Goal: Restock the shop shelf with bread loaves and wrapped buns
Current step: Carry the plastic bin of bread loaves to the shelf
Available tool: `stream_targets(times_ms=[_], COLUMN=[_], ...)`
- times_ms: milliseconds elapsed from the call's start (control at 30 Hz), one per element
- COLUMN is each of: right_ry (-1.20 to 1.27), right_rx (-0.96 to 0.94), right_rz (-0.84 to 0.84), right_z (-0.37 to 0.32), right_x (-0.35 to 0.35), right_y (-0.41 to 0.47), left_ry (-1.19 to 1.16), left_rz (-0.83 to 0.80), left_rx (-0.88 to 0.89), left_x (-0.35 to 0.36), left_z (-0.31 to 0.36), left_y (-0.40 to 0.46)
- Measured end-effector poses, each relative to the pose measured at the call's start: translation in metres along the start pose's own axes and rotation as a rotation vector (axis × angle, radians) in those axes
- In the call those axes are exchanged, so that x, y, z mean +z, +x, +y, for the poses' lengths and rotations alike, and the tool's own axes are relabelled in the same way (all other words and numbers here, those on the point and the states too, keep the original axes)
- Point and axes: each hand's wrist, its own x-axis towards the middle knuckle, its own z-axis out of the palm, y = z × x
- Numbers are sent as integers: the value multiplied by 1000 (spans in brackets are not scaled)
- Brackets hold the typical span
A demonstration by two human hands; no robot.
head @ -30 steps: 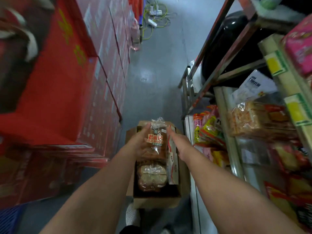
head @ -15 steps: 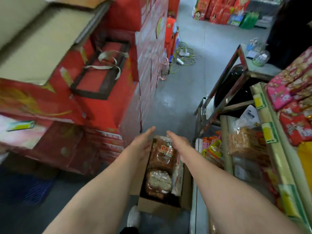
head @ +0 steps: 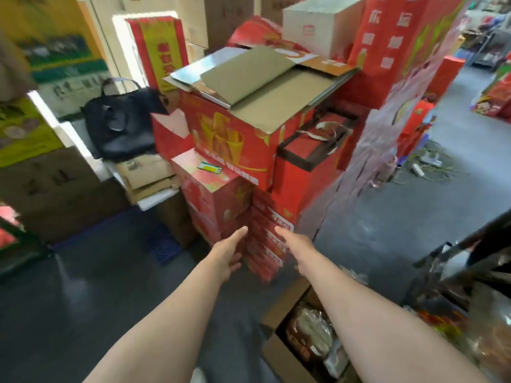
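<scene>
both hands are stretched out in front of the person, empty, fingers straight and relaxed, palms turned toward each other. left hand (head: 229,251) and right hand (head: 294,246) hang in the air before a stack of red cartons (head: 265,244), with a gap between the two; whether the fingertips touch the cartons cannot be told.

wrapped bread loaves (head: 309,335) lie in an open cardboard box (head: 276,355) on the dark floor (head: 96,299), low and right of centre, partly hidden under the right forearm. neither hand touches them. at the far right edge a dark metal rack (head: 453,261) shows, with blurred packets below it.

behind the red cartons, flattened brown cardboard sheets (head: 265,89) rest on top of a taller red box. a black handbag (head: 119,125) sits on a pile to the left, beside more brown boxes. a small green and yellow slip (head: 209,167) lies on a red carton's top.
</scene>
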Motion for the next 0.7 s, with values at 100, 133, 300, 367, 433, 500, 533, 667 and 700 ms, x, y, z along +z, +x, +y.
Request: stream_targets(times_ms=[100,133,300,367,433,500,533,667,700], right_ry=[-101,-132,-266,-332,-358,-405,-430,-479,-497], right_rx=[-56,-59,-133,-166,-190,-198,-204,-210,-211], right_rz=[-90,-135,-315,-375,-425,-460,-485,-565,-590], right_z=[-11,-15,-31,-32,-31,-31,-29,-22,-19], right_x=[61,82,193,238,281,324,350,431,452], right_y=[-4,-10,-42,-56,-71,-87,-97,-131,-141], left_ry=[-109,-142,-284,-348,-394,-431,-454,-544,-564], left_rz=[100,128,267,313,360,410,432,510,533], left_rx=[41,49,84,100,115,134,144,154,159], left_x=[-60,-80,-180,-219,-257,-296,-321,-397,-419], left_z=[6,7,11,11,11,8,5,-3,-5], left_y=[-13,-18,-45,-60,-74,-87,-95,-122,-128])
